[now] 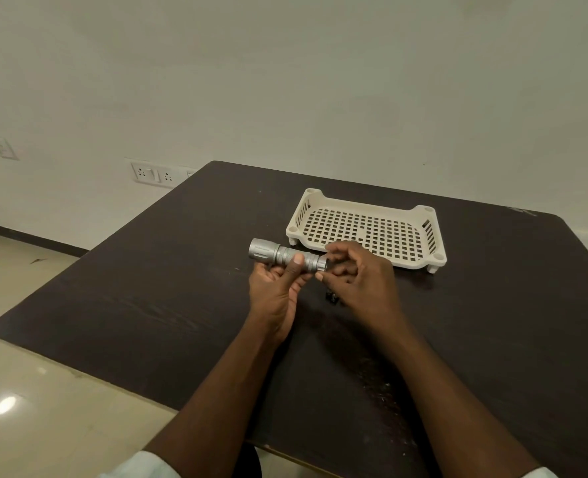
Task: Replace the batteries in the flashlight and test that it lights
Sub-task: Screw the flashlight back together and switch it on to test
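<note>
A silver flashlight (278,255) is held level above the dark table (147,298), its wide head pointing left. My left hand (278,291) grips its barrel from below, thumb pressed on the knurled middle. My right hand (358,274) has thumb and fingertips curled around the tail end (321,263) of the flashlight. Whether the tail cap is on or off I cannot tell, since the fingers cover it. A small black object (332,299) lies on the table just below my right hand, partly hidden.
A cream perforated plastic tray (420,260) on short legs stands behind my hands, nothing visible in it. The white wall carries power sockets (152,174) to the far left. The table's front edge runs close to my forearms.
</note>
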